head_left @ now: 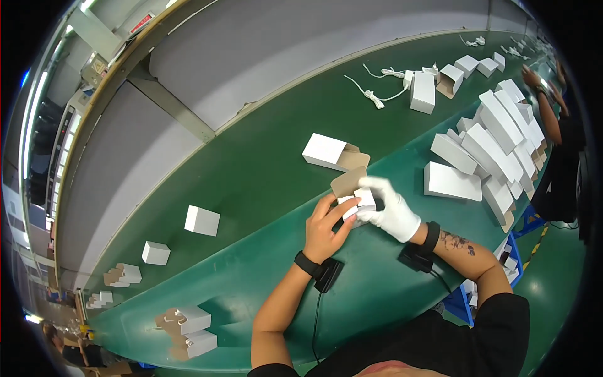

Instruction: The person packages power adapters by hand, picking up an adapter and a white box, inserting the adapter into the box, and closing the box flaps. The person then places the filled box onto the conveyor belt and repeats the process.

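Note:
In front of me, over the green table, both hands work at a small white carton [349, 182] whose brown inner flap stands up. My bare left hand [322, 232] closes its fingers round the carton's near left side. My right hand [396, 213], in a white glove, pinches a small white block-shaped piece [364, 198] at the carton's opening. Whether that piece is a charger or a paper insert I cannot tell. The carton's lower part is hidden by my fingers. Just beyond lies another white box [324, 149], on its side with its brown flap open.
A heap of white boxes [490, 151] lies to the right. White cables [375, 98] and more boxes run along the green conveyor belt [264, 151]. Two open boxes [200, 332] with cables stand at lower left. A co-worker's arm [548, 113] reaches in at far right; blue crates [461, 305] sit below.

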Demonstrator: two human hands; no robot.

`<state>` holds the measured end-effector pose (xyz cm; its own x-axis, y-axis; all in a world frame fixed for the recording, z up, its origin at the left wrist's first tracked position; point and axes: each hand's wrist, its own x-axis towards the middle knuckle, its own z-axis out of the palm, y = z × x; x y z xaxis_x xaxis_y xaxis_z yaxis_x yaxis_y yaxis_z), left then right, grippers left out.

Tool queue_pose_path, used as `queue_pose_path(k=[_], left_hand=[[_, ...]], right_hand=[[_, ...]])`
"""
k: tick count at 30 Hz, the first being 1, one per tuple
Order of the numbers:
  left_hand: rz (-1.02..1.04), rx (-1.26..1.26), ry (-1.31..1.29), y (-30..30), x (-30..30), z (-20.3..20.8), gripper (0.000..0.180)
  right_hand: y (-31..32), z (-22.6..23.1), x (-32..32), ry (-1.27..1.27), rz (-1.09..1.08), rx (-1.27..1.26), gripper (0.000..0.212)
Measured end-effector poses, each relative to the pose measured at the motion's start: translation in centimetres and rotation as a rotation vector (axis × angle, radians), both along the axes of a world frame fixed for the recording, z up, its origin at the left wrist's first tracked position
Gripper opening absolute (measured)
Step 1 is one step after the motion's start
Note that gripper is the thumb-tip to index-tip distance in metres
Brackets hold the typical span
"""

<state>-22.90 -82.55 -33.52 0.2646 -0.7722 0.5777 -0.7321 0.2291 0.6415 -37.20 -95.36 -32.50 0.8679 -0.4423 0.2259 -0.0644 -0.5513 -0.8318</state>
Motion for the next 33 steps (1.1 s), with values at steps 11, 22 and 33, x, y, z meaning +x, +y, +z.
queue_pose_path(k=[11, 22, 33], left_hand=[[-0.031, -0.157, 0.449, -2.3, -0.2, -2.4, 0.06], [-0.045, 0.191, 0.375, -2.9, -0.4, -3.5, 0.068], [-0.11, 0.283, 0.425, -2.2, 0.5, -4.3, 0.081]], right_hand=[[-2.2, 2.5, 0.4, -0.311, 0.208, -0.759, 0.041], [-3.3, 1.6, 1.1, 0.066, 0.186, -0.019, 0.036], [-1.5, 2.5, 1.2, -0.018, 0.24, -0.585, 0.052]])
